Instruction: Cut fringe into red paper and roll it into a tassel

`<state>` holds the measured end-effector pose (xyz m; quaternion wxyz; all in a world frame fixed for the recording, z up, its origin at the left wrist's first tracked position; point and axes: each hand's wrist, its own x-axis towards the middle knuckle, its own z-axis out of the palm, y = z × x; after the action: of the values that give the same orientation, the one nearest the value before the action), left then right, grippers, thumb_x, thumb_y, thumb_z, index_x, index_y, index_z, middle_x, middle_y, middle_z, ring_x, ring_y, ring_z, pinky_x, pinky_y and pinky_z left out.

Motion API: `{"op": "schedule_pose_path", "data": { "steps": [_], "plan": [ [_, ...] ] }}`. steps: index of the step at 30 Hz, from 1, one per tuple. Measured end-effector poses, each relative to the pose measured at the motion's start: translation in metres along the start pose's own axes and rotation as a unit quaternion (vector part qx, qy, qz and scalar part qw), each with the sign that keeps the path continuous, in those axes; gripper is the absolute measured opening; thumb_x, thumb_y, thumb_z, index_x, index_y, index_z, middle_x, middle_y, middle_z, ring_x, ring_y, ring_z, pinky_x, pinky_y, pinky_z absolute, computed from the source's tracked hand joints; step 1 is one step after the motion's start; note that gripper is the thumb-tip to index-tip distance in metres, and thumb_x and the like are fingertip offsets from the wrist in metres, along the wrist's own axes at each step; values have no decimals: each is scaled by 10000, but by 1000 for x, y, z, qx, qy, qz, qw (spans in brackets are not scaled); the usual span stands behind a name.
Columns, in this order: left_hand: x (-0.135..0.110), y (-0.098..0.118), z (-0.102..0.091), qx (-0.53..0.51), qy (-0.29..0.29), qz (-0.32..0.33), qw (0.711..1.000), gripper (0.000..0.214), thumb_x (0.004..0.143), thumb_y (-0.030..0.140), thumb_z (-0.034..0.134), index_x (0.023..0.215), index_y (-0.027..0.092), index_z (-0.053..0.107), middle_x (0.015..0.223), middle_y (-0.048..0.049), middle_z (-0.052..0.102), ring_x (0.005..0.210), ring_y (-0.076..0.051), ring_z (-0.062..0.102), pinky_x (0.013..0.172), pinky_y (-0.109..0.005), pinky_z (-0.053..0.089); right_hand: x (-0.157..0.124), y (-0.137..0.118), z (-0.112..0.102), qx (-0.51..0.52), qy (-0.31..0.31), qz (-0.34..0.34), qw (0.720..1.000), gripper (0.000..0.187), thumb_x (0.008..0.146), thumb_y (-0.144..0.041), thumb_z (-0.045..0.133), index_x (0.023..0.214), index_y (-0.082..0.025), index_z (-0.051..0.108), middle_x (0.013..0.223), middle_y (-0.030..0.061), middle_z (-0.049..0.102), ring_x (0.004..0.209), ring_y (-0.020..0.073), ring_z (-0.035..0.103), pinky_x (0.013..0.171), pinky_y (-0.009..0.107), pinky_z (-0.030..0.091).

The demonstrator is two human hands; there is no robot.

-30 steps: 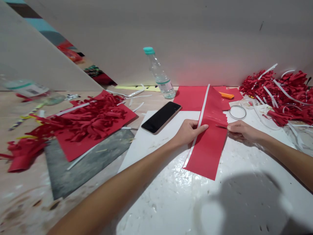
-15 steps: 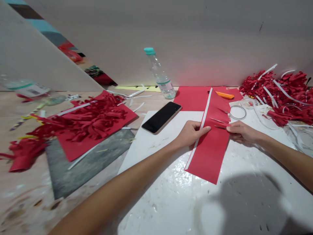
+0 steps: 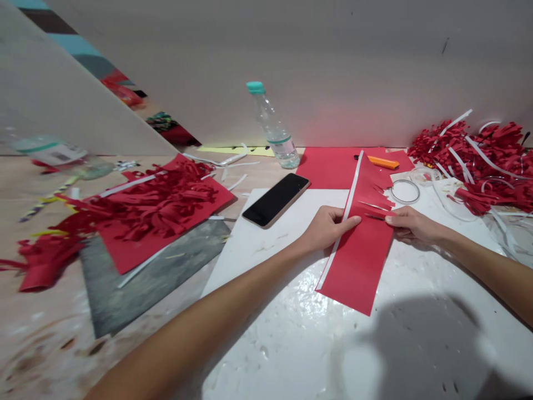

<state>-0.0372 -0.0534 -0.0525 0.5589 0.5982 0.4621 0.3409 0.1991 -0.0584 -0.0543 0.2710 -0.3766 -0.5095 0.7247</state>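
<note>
My left hand (image 3: 331, 226) pinches a strip of red paper (image 3: 360, 261) along its left edge, thumb on top. A white band (image 3: 352, 191) runs down that edge of the paper. Several slits cut in from the right side leave loose fringes at the upper part. At the right edge, my right hand (image 3: 410, 223) is closed around small scissors (image 3: 377, 216). Only their thin dark blades show, lying across the paper below the lowest slit; the handles are hidden in my fingers.
A white board (image 3: 283, 328) lies under my hands. Around it are a phone (image 3: 276, 200), a plastic bottle (image 3: 280, 136), an orange cutter (image 3: 383, 162), a tape ring (image 3: 405, 191), red sheets (image 3: 322, 169) and piles of red fringes (image 3: 166, 205), (image 3: 495, 161). A wall panel (image 3: 333, 72) stands behind.
The fringes above the blades have shifted slightly, and the gap beside the lowest one looks different. Both hands keep nearly the same place and hold.
</note>
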Motion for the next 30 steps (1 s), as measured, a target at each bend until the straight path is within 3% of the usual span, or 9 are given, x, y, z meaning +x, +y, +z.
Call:
{"op": "schedule_pose_path", "data": {
  "steps": [4,16,22,30],
  "plan": [
    [0,-1,2,-24,-26,0,999,401,701,504,739,689,103,725,739,-99,740,634,-195,663,548,-272,511,0,0,6,14,10,-7,1000,465,806,-456,689,572,-198,380,444,-111,223,384,46,170,400,221,119],
    [-1,0,4,0,-25,5,1000,416,709,513,725,641,103,694,681,-88,719,593,-182,637,509,-254,469,-1,-3,11,30,18,-7,999,419,773,-446,716,566,-180,468,430,-109,224,376,47,167,389,221,118],
    [-2,0,7,14,-28,14,999,383,720,476,713,608,111,676,635,-71,698,563,-163,610,492,-243,439,-2,-4,18,35,32,-2,999,356,751,-434,737,604,-154,572,435,-83,318,372,52,253,364,214,182],
    [-3,-1,9,-3,-28,1,1000,386,719,478,718,619,109,671,634,-73,687,562,-160,604,503,-251,450,-2,-3,18,36,36,-1,999,345,753,-412,729,602,-150,564,440,-60,399,378,54,297,369,211,171]
  ]
}}
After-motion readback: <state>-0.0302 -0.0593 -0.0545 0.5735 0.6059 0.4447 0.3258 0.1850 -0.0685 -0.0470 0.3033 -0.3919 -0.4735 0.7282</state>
